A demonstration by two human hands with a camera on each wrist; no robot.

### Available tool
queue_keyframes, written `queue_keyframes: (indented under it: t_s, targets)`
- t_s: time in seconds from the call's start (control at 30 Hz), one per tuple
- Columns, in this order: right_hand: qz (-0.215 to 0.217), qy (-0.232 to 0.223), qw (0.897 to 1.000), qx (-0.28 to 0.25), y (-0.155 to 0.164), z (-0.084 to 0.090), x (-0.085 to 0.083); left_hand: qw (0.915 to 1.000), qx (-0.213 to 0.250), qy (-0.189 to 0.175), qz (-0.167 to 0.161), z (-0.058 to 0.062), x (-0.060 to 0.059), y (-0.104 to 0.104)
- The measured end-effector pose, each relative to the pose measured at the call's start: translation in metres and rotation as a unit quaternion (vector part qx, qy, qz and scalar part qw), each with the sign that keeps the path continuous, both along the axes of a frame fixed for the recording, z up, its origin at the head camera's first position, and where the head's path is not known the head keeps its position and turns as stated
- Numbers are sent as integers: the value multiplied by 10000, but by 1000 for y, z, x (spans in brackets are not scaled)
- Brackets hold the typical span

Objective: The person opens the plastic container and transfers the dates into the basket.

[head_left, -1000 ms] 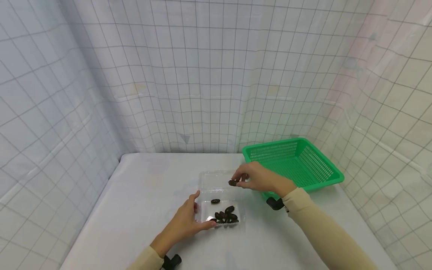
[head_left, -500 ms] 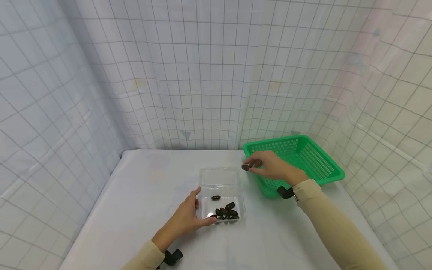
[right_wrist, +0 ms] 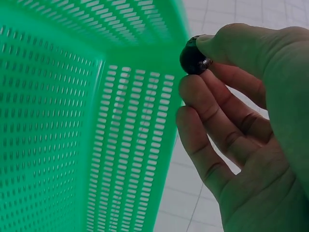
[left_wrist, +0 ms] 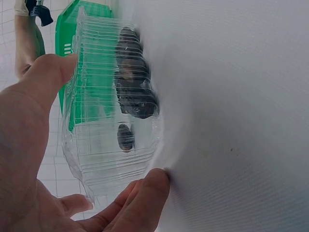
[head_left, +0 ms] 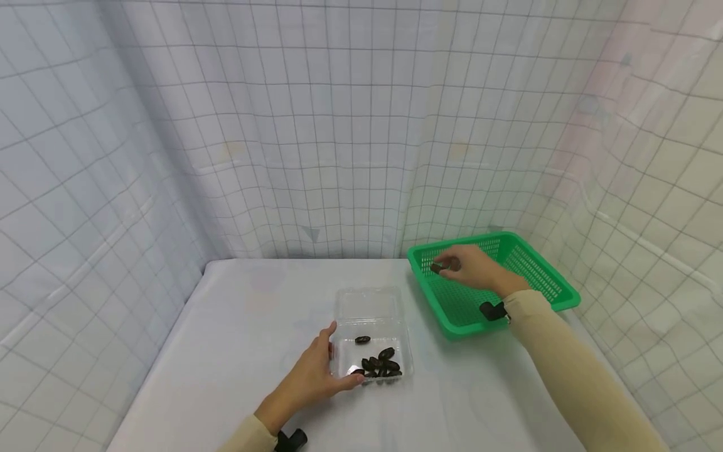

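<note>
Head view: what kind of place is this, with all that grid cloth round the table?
Probably a staged recording booth, not a kitchen: grid-lined sheets wall in a white table that bears only a green basket and a clear box of dark pieces, and the person wears wrist cameras.

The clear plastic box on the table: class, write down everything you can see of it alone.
The clear plastic box is a thin, ribbed, see-through hinged container lying open on the white table, its lid folded back flat toward the wall. The near half holds a cluster of dark oval pieces, with one dark piece lying apart. The left hand grips its near left corner, thumb on the rim, fingers at the base. The green basket stands apart to its right.
</note>
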State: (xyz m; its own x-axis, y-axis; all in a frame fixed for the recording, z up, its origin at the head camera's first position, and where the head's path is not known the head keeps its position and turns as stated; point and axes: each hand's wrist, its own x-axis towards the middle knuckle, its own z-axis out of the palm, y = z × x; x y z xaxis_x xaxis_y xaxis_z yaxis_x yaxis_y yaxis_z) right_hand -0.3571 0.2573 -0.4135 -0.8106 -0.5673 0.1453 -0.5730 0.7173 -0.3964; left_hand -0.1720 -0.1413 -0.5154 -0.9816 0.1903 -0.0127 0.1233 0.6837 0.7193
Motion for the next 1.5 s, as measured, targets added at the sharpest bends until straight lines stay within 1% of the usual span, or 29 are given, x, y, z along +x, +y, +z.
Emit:
queue_keyframes:
  t_s: [0.2,0.3,0.43,0.73,0.97,1.07,1.17,1.27,1.5]
  targets:
    - [-291,-396,9985,223,14,-2,-10,9999,30,-6,-97,2,2,1]
    - [-347,-626,9969,315,19,-5,-13,9998,19,-85,-153,4,3,2]
    - [-430,-823,9947,439,26,-9,-17,9996,14,-206,-174,5,6,4]
    - [-930,-1012,9891,521,41,-13,-27,9995,-7,-233,-199,8,7,8]
    - [-1212,-1216,9835,563,48,-18,-27,9995,6,-252,-191,7,9,10]
    - [-1217,-1258,9830,548,46,-18,-25,9995,10,-254,-186,7,8,9]
    - [-1189,-1162,9845,565,42,-16,-21,9994,-19,-259,-210,7,8,8]
    - [-1097,-971,9878,526,36,-14,-16,9994,-58,-236,-266,7,7,6]
    - [-874,-350,9947,406,20,-6,-4,9988,-317,-91,-365,8,4,3]
